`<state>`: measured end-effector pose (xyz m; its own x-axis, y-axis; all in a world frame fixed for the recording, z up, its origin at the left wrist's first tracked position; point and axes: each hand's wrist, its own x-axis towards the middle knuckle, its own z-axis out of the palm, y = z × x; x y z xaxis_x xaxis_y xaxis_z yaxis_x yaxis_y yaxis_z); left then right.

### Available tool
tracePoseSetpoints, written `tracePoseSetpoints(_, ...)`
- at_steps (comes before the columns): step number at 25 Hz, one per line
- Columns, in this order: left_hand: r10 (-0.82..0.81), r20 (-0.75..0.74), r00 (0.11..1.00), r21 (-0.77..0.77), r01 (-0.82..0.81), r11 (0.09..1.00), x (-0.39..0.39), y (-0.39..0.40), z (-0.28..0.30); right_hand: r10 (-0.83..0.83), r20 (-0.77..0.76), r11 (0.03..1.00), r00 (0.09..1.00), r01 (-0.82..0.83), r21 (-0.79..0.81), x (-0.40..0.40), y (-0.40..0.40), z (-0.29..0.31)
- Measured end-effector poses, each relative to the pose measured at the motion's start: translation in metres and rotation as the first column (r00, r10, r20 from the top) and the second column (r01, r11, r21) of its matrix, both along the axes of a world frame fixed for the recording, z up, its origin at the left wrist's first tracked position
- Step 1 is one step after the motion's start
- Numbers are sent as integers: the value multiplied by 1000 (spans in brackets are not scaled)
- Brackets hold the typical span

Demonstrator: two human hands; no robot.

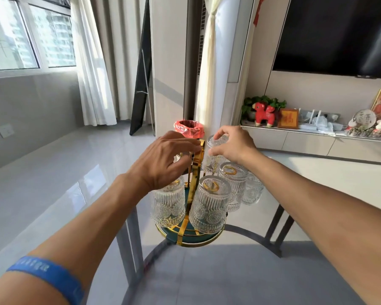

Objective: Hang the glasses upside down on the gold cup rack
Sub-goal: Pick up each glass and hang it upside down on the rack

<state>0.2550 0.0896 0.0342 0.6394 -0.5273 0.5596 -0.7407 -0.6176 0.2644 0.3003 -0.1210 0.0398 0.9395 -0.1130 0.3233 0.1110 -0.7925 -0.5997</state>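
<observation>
The glasses hang mouth-down around the gold cup rack [196, 164], which stands on its round green base near the far edge of a glass-topped table [240, 271]; four hung ones are plain to see, the front glass [208, 204] nearest the person, a left glass [169, 201] under the left wrist, a right glass [234, 183] just behind the front one, and a far-right glass [252, 190] beyond that; gold loops show through the upturned bottoms of the front and right ones. The right hand [231, 145] pinches the top glass [216, 154] by its upturned base, fingertips over the top and thumb on the near side, beside the rack's tall handle; the left hand [165, 159] has its fingers curled about the handle and upper prongs, though whether it truly grips the metal or only steadies it I cannot tell. The step in hand looks like the seating of this last upper glass on its prong; the next move would call for lowering it straight down over the loop and letting go gently, since the neighbouring glasses hang close enough to knock. Beyond the table's far edge a bin with a red liner [189, 128] stands on the floor; its contents are not visible.
</observation>
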Motion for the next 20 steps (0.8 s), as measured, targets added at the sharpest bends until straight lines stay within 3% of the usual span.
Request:
tracePoseSetpoints(5,-3,-8,1000,-25,3,1000,5,-1,-2,37,-157,990,987,-58,-131,2,-1,-11)
tracePoseSetpoints(10,23,7,1000,-59,-22,998,3,-6,-5,36,-173,956,984,-84,-280,0,-8,-2)
tracePoseSetpoints(14,65,-5,998,16,-64,998,-10,-8,-3,90,-279,953,956,-164,-254,-4,-10,0)
tracePoseSetpoints(16,132,-8,991,144,-130,981,-19,-11,3,144,-321,956,936,-216,-199,-10,-11,-3)
tracePoseSetpoints(18,234,85,969,330,-249,911,-28,-18,9,117,-151,986,982,-133,-103,-25,-21,-11)
tracePoseSetpoints(20,254,233,939,374,-327,868,-51,-32,8,-35,80,990,996,23,136,-47,-39,-22)
